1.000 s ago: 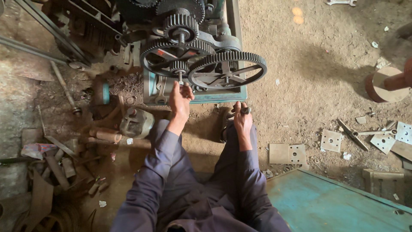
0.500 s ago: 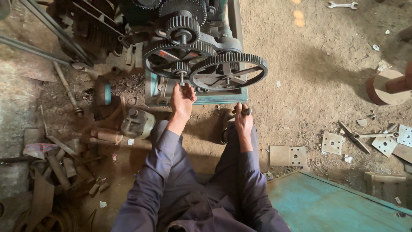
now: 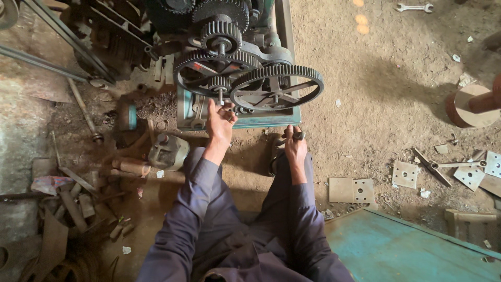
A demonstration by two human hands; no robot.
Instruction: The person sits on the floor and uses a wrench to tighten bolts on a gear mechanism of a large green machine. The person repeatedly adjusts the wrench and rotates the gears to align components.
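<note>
iron gears — left hand at lower rim

Spur gears: dark cast metal, matt, greasy-looking, teeth worn brighter. Machine base: teal-painted metal, chipped and grimy. Floor: bare earth, rough, dusty. Drilled plates: flat steel, dull grey, lightly rusted. Spanner: bright bare metal. Sleeves: dark blue woven cloth, matt. Scrap bars: probably rusted iron, rough.
</note>
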